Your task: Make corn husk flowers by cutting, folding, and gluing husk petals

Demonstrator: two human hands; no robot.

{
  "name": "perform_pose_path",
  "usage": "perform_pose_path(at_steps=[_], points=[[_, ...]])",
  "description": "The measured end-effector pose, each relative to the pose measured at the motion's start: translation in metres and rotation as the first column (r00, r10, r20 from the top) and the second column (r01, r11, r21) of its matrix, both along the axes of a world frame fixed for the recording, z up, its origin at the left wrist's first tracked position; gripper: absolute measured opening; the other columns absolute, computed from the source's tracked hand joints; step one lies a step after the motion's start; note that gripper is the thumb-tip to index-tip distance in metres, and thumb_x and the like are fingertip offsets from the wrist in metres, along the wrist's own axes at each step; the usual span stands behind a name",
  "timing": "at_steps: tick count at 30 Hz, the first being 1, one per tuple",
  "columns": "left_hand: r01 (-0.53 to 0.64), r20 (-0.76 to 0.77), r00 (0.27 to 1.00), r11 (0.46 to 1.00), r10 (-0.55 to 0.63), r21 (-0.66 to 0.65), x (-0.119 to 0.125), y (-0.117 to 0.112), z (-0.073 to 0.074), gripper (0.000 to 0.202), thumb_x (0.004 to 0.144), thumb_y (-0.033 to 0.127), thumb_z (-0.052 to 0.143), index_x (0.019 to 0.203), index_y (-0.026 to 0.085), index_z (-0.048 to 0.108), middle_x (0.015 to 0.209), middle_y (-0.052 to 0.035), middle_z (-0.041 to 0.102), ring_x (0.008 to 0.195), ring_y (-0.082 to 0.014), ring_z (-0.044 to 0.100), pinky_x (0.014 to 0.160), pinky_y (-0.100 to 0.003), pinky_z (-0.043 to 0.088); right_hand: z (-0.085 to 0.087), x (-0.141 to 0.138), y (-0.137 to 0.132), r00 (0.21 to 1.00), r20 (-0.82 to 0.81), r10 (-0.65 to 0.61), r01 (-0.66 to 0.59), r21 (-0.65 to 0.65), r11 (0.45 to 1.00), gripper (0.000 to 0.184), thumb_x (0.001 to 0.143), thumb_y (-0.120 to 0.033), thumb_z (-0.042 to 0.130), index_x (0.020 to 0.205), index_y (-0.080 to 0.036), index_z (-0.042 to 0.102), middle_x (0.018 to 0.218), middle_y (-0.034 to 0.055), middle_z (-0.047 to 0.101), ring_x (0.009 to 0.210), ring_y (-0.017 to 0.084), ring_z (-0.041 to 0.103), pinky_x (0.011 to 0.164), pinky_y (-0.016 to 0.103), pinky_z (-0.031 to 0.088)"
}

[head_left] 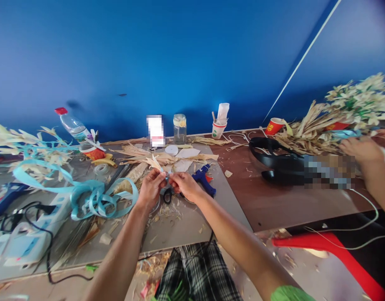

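Note:
My left hand (152, 184) is closed in a pinch on a small pale flower (156, 163), apparently of dried husk, its petals pointing up. My right hand (186, 184) pinches close beside it, and a bit of light blue ribbon (169, 172) shows between the fingertips of both hands. Just below the hands lie black-handled scissors (167, 195), partly hidden. Right of my right hand is a blue glue gun (207, 180). Dried husk strips (192, 157) lie behind the hands, and a loose tangle of light blue ribbon (95, 200) sits to the left.
A power strip (43, 238) with black cables and another blue glue gun (8, 200) are at left. Along the wall stand a tilted bottle (71, 125), phone (155, 130), jar (180, 129) and paper cup (218, 128). At right, another person's hand (357, 148) works near black headgear (283, 161).

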State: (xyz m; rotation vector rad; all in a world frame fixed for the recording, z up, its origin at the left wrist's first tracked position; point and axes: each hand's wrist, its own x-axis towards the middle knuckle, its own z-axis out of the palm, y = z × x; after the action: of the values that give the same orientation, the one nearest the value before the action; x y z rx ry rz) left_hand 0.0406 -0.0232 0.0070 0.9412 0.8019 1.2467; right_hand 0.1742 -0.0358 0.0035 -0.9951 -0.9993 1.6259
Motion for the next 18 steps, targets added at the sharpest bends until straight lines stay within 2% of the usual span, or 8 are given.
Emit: perform_pose_path(at_steps=[4, 9, 14, 16, 18], points=[[-0.037, 0.093, 0.995, 0.996, 0.045, -0.077, -0.002, 0.002, 0.004, 0.028, 0.059, 0.023, 0.079, 0.063, 0.015, 0.052, 0.056, 0.006, 0.052, 0.041, -0.0017, 0.038, 0.044, -0.018, 0.029, 0.002, 0.007, 0.004, 0.988, -0.097, -0.122, 0.119, -0.032, 0.992, 0.047, 0.065, -0.061, 0.064, 0.06, -0.014, 0.056, 0.049, -0.0049, 0.044, 0.038, 0.004, 0.032, 0.04, 0.021, 0.021], [-0.023, 0.102, 0.994, 0.992, 0.035, -0.121, -0.005, 0.005, 0.002, 0.031, 0.056, 0.025, 0.081, 0.061, 0.014, 0.053, 0.055, 0.0042, 0.053, 0.042, -0.0022, 0.039, 0.044, -0.018, 0.031, 0.013, 0.019, 0.005, 0.952, -0.089, -0.294, 0.303, 0.104, 0.947, 0.048, 0.066, -0.063, 0.063, 0.069, -0.015, 0.06, 0.059, -0.003, 0.049, 0.043, 0.005, 0.036, 0.044, 0.021, 0.025], [0.023, 0.131, 0.991, 0.987, -0.002, -0.162, -0.009, 0.006, 0.001, 0.033, 0.052, 0.024, 0.083, 0.061, 0.013, 0.053, 0.063, 0.0022, 0.058, 0.044, -0.0015, 0.041, 0.045, -0.017, 0.032, 0.033, 0.044, -0.005, 0.893, 0.141, -0.428, 0.375, 0.295, 0.879, 0.045, 0.075, -0.061, 0.055, 0.079, -0.016, 0.06, 0.07, -0.001, 0.054, 0.047, 0.006, 0.039, 0.047, 0.022, 0.027], [0.029, 0.151, 0.989, 0.984, -0.002, -0.177, -0.01, 0.006, 0.002, 0.034, 0.051, 0.023, 0.083, 0.062, 0.013, 0.053, 0.062, 0.0036, 0.057, 0.044, -0.0014, 0.041, 0.046, -0.018, 0.034, 0.036, 0.06, -0.009, 0.827, 0.292, -0.48, 0.365, 0.37, 0.854, 0.044, 0.079, -0.06, 0.051, 0.082, -0.017, 0.06, 0.062, -0.0018, 0.052, 0.05, 0.009, 0.042, 0.049, 0.023, 0.031], [0.025, 0.176, 0.984, 0.982, 0.009, -0.189, -0.011, 0.006, 0.004, 0.035, 0.05, 0.021, 0.084, 0.064, 0.014, 0.053, 0.056, 0.006, 0.052, 0.043, -0.0017, 0.04, 0.046, -0.018, 0.034, 0.034, 0.076, -0.012, 0.72, 0.454, -0.525, 0.334, 0.437, 0.835, 0.043, 0.081, -0.057, 0.049, 0.087, -0.016, 0.061, 0.062, -0.0004, 0.055, 0.057, 0.013, 0.05, 0.055, 0.025, 0.037]])
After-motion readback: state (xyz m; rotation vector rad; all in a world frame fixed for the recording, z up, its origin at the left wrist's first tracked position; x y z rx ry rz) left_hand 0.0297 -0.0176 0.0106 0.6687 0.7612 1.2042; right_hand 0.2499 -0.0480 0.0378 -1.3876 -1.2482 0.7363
